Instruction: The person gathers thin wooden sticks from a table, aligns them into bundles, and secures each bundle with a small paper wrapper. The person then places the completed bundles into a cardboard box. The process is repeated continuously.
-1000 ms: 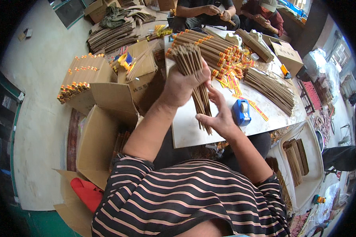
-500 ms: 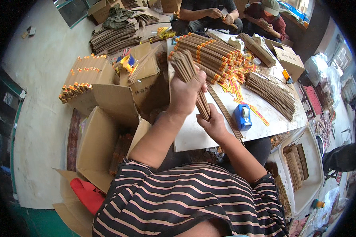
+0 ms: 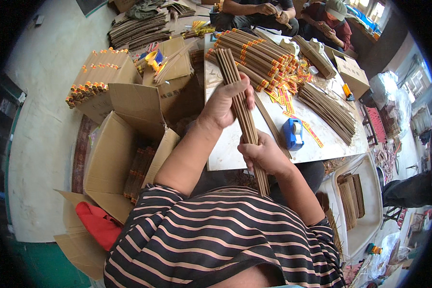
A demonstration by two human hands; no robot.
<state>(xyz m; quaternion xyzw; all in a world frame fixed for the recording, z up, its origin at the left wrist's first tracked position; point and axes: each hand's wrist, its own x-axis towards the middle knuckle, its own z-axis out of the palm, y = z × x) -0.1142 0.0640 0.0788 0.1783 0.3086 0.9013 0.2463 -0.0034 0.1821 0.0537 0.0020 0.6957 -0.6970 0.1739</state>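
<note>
A bundle of brown incense sticks (image 3: 245, 124) slants across the front of the white table (image 3: 225, 153), its far end up and to the left. My left hand (image 3: 228, 100) is closed round its upper part, thumb lying across the sticks. Lower down, my right hand (image 3: 266, 154) wraps the bundle, and the near end reaches down close to my striped shirt. A few loose sticks (image 3: 273, 126) lie on the table just right of the bundle. Beside them stands a blue tape dispenser (image 3: 293, 134) with a roll of tape.
Banded bundles (image 3: 259, 50) are piled at the table's far side, near red-yellow paper strips (image 3: 285, 98) and loose sticks (image 3: 329, 113). An open carton (image 3: 103, 163) stands at left, a white tub (image 3: 369, 225) at right. Two people (image 3: 257, 8) sit across the table.
The bundle has slid down through my hands, so its lower end now extends below my right hand. Its sticks look more evenly lined up, and my right hand sits slightly lower.
</note>
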